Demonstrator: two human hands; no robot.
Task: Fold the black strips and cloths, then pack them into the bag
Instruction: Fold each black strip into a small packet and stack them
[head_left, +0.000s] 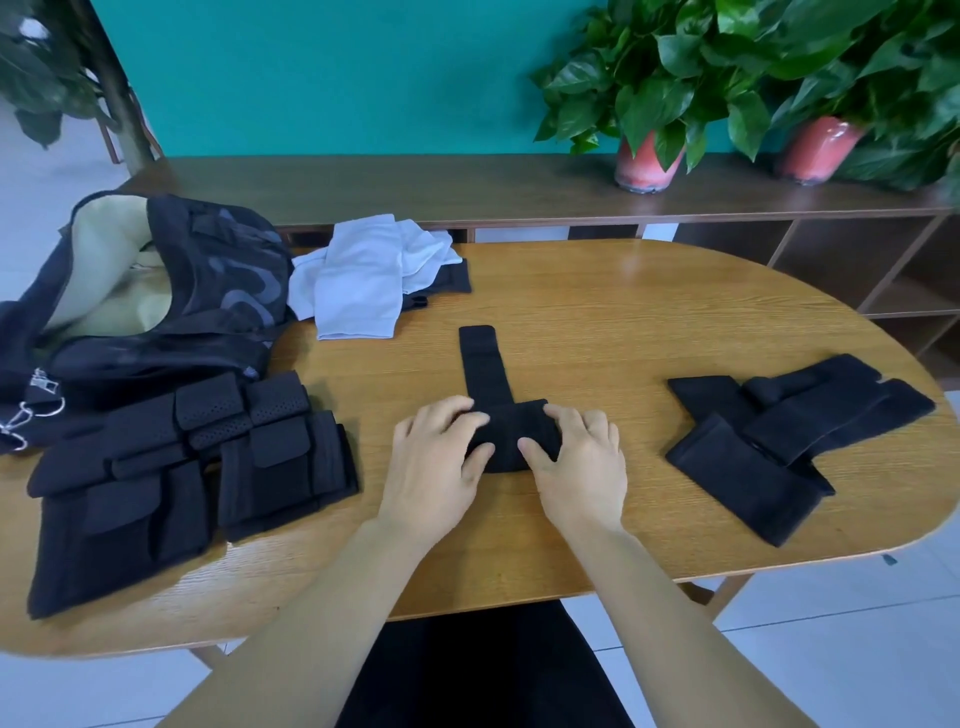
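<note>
Pinching soft, light black strip (511, 434) between left hand (436, 452) and right hand (579, 457), curled fingers holding folded end, limp tail beyond.

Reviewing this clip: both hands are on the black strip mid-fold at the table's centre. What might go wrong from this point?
1. The black strip has a long tail lying flat beyond the left hand and right hand; if either grip loosens, the folded part may spring open.
2. The unfolded strips lie near the table edge on the right and might slide off.
3. The bag opening is partly collapsed, so packing may snag.
</note>
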